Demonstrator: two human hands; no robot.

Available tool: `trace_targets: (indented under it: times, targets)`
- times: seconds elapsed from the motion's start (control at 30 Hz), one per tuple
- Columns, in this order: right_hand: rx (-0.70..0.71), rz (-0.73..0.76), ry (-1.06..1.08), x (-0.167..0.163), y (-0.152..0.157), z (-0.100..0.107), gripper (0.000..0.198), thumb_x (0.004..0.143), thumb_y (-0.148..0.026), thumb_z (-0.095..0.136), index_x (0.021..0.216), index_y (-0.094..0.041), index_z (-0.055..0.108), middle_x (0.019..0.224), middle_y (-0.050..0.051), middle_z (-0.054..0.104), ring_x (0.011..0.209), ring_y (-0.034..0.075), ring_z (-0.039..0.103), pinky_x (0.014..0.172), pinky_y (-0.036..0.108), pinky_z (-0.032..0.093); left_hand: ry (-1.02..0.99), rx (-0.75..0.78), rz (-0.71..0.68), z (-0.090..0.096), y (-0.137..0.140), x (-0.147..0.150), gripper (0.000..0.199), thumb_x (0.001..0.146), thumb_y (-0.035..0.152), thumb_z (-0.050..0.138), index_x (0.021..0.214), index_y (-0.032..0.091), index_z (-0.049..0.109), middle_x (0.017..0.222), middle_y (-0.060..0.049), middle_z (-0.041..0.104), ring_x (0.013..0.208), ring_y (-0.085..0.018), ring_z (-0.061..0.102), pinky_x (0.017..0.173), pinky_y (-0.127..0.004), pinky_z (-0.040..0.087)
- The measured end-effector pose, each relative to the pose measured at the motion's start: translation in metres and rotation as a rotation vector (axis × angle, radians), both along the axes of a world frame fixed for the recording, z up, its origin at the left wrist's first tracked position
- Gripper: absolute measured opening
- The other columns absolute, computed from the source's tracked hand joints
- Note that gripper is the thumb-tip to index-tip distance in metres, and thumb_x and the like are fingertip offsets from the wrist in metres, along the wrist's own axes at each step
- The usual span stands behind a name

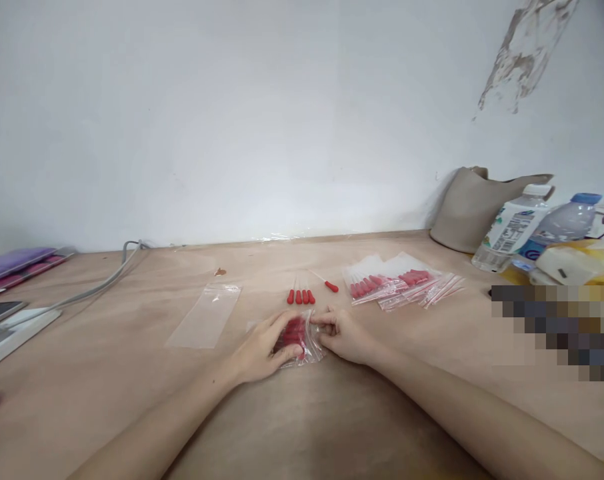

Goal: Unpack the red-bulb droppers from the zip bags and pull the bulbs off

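A clear zip bag (311, 348) with several red-bulbed droppers (293, 333) inside lies on the table in front of me. My left hand (267, 348) is wrapped over the bag, thumb and fingers pressing on it from the left. At its right, open end, my right hand (341, 333) has its fingers curled and pinches the bag's edge. Just beyond my hands, several loose droppers (301, 297) with red bulbs and thin clear stems lie side by side. One more dropper (331, 287) lies slantwise to their right.
A flat zip bag (207, 317) lies to the left. Filled bags of droppers (405, 280) overlap at the right. Further right stand a beige container (475, 210), a labelled bottle (512, 230) and a blue-capped bottle (565, 223). A grey cable (99, 285) and a phone (2, 311) are at far left.
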State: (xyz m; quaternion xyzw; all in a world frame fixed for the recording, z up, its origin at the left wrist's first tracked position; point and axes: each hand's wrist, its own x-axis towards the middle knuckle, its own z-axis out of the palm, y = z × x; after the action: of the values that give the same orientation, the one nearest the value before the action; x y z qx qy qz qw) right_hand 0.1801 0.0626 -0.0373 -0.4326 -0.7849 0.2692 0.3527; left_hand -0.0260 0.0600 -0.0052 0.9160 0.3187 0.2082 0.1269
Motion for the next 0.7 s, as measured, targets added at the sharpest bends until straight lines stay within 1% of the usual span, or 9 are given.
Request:
trace_targets:
  times: [0.1,0.2,0.3,0.37,0.43,0.5,0.57,0.63,0.7]
  targets:
    - [-0.012,0.013,-0.009,0.002,0.002,-0.001,0.041,0.061,-0.001,0.047,0.092,-0.020,0.068,0.069,-0.001,0.049,0.061,0.009,0.045,0.057,0.021,0.038,-0.078,-0.137,0.021,-0.006,-0.005,-0.005,0.052,0.081,0.036,0.054,0.127,0.024,0.033,0.122,-0.006,0.051,0.109,-0.020,0.051,0.089,-0.034,0.044]
    - [-0.021,0.065,0.067,0.000,0.004,-0.005,0.050,0.059,0.001,0.045,0.099,-0.021,0.065,0.073,-0.001,0.053,0.060,0.008,0.045,0.055,0.019,0.037,-0.152,-0.182,0.055,-0.011,-0.004,-0.007,0.051,0.079,0.036,0.057,0.124,0.024,0.037,0.121,-0.005,0.052,0.109,-0.021,0.050,0.092,-0.035,0.042]
    - [-0.042,0.142,0.167,-0.002,0.002,-0.006,0.053,0.062,-0.001,0.042,0.107,-0.022,0.061,0.079,-0.002,0.058,0.061,0.008,0.046,0.054,0.019,0.037,-0.202,-0.168,0.039,-0.015,-0.001,-0.005,0.051,0.078,0.035,0.059,0.123,0.025,0.038,0.121,-0.005,0.051,0.111,-0.020,0.048,0.094,-0.035,0.039]
    - [-0.049,0.130,0.181,-0.004,-0.001,-0.004,0.044,0.068,-0.005,0.043,0.105,-0.022,0.062,0.078,-0.002,0.060,0.060,0.008,0.047,0.054,0.020,0.037,-0.215,-0.142,0.017,-0.016,0.001,-0.004,0.051,0.078,0.035,0.060,0.123,0.026,0.039,0.122,-0.005,0.049,0.112,-0.020,0.047,0.095,-0.035,0.038]
    - [-0.039,0.076,0.148,-0.006,-0.004,0.001,0.033,0.074,-0.012,0.045,0.100,-0.021,0.063,0.075,-0.001,0.061,0.060,0.009,0.047,0.055,0.021,0.037,-0.225,-0.115,0.003,-0.017,0.003,-0.003,0.051,0.077,0.035,0.060,0.123,0.026,0.040,0.122,-0.006,0.048,0.114,-0.021,0.045,0.095,-0.035,0.037]
    - [-0.040,0.054,0.103,-0.007,-0.005,0.005,0.024,0.076,-0.018,0.048,0.095,-0.020,0.063,0.075,-0.001,0.061,0.061,0.010,0.047,0.057,0.022,0.037,-0.234,-0.094,-0.007,-0.018,0.003,-0.003,0.052,0.077,0.035,0.061,0.124,0.025,0.040,0.123,-0.007,0.046,0.115,-0.021,0.044,0.096,-0.036,0.037]
    - [-0.071,0.078,0.082,-0.007,-0.005,0.007,0.020,0.075,-0.022,0.054,0.093,-0.019,0.063,0.079,-0.001,0.062,0.064,0.011,0.048,0.060,0.023,0.038,-0.242,-0.084,-0.017,-0.018,0.003,-0.003,0.054,0.077,0.034,0.062,0.124,0.025,0.039,0.124,-0.007,0.045,0.115,-0.021,0.043,0.096,-0.035,0.037]
    - [-0.119,0.093,0.086,-0.007,-0.004,0.007,0.025,0.070,-0.026,0.062,0.095,-0.019,0.062,0.082,-0.001,0.063,0.066,0.011,0.049,0.061,0.023,0.038,-0.239,-0.077,-0.029,-0.018,0.002,-0.003,0.054,0.076,0.034,0.062,0.124,0.026,0.039,0.124,-0.007,0.045,0.115,-0.021,0.043,0.096,-0.035,0.037]
    - [-0.114,0.054,0.105,-0.008,-0.003,0.004,0.032,0.065,-0.026,0.068,0.095,-0.019,0.061,0.083,-0.001,0.062,0.069,0.011,0.049,0.063,0.023,0.038,-0.227,-0.074,-0.044,-0.016,0.001,-0.002,0.054,0.077,0.035,0.062,0.124,0.026,0.039,0.124,-0.007,0.044,0.115,-0.021,0.043,0.096,-0.035,0.036]
